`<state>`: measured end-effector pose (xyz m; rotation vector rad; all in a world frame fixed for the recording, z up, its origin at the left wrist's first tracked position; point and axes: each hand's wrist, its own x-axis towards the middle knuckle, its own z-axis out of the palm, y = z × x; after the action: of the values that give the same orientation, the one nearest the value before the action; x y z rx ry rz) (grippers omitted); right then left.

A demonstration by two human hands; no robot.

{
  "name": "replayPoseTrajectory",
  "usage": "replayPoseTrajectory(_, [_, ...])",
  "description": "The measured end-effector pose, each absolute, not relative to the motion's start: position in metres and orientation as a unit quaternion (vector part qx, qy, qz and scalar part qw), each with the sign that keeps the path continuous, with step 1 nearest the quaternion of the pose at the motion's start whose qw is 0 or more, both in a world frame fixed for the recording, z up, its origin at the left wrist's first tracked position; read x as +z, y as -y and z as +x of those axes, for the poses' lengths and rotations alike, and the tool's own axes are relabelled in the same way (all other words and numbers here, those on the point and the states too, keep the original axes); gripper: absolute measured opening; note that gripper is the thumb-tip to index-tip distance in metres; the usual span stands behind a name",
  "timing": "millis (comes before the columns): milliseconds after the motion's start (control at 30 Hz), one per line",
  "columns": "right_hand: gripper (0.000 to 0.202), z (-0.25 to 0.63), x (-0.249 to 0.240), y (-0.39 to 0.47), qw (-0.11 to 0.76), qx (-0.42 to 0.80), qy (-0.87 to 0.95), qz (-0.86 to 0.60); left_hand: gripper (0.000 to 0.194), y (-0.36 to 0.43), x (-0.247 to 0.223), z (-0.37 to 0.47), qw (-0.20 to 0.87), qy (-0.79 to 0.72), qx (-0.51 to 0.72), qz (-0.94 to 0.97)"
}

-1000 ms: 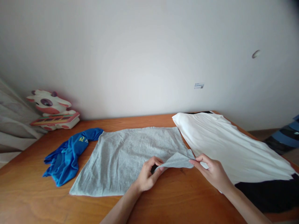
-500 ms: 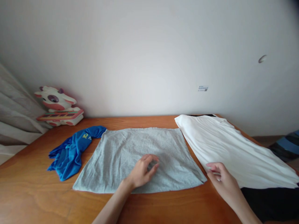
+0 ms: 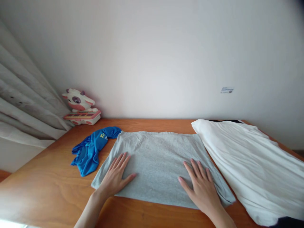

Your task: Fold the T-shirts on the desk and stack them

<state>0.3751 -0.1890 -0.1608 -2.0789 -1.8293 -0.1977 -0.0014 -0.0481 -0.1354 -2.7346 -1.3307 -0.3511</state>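
A grey piece of cloth, which looks like a folded garment, lies spread on the wooden table. On its left side my left hand rests flat with fingers spread. Toward its right side lies my right hand, also flat with the fingers apart. Neither hand grips anything. A crumpled blue garment with a small yellow print touches or nearly touches the grey cloth's far left corner. Beyond the right hand is a large white cloth, with dark fabric partly showing under it.
A toy cow with a keyboard stands at the back left, close to a pale curtain. The white wall rises along the table's far edge and carries a small label.
My left hand has moved left and flattened on the grey cloth. My right hand has come from the white cloth's edge onto the grey cloth and opened. The view has turned left.
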Motion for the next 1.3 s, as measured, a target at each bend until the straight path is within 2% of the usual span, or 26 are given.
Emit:
replayPoseTrajectory(133, [0.066,0.391,-0.170,0.200,0.194,-0.101,0.657,-0.721,0.081,0.059,-0.146,-0.035,0.085,0.485,-0.097,-0.865])
replayPoseTrajectory(267, [0.062,0.390,-0.171,0.204,0.216,-0.111,0.664,-0.707,0.081,0.076,-0.149,-0.031,0.094,0.506,-0.100,-0.851])
replayPoseTrajectory(400, [0.059,0.385,-0.169,0.212,0.225,-0.119,0.667,-0.700,0.068,0.088,-0.146,-0.027,0.085,0.512,-0.111,-0.847])
replayPoseTrajectory(500, [0.060,0.382,-0.168,0.222,0.223,-0.112,0.673,-0.696,0.060,0.094,-0.143,-0.030,0.077,0.499,-0.108,-0.857])
replayPoseTrajectory(733, [0.069,0.385,-0.176,0.248,0.215,-0.144,0.694,-0.671,0.064,0.109,-0.137,-0.035,0.073,0.481,-0.111,-0.867])
replayPoseTrajectory(833, [0.067,0.387,-0.181,0.254,0.229,-0.150,0.697,-0.663,0.063,0.115,-0.134,-0.039,0.067,0.476,-0.115,-0.869])
replayPoseTrajectory(900, [0.061,0.390,-0.185,0.256,0.247,-0.148,0.695,-0.658,0.057,0.116,-0.132,-0.040,0.055,0.482,-0.122,-0.866])
replayPoseTrajectory(967, [0.054,0.392,-0.185,0.255,0.261,-0.139,0.692,-0.659,0.043,0.115,-0.129,-0.037,0.041,0.504,-0.128,-0.853])
replayPoseTrajectory(1100, [0.048,0.381,-0.170,0.223,0.259,-0.086,0.669,-0.691,0.032,0.095,-0.114,-0.002,0.035,0.546,-0.145,-0.824])
replayPoseTrajectory(1200, [0.052,0.349,-0.148,0.171,0.241,-0.032,0.678,-0.694,0.033,0.069,-0.103,0.048,-0.001,0.509,-0.167,-0.844])
replayPoseTrajectory(1300, [0.054,0.312,-0.130,0.112,0.183,0.011,0.694,-0.696,0.037,0.043,-0.103,0.104,-0.070,0.468,-0.165,-0.865])
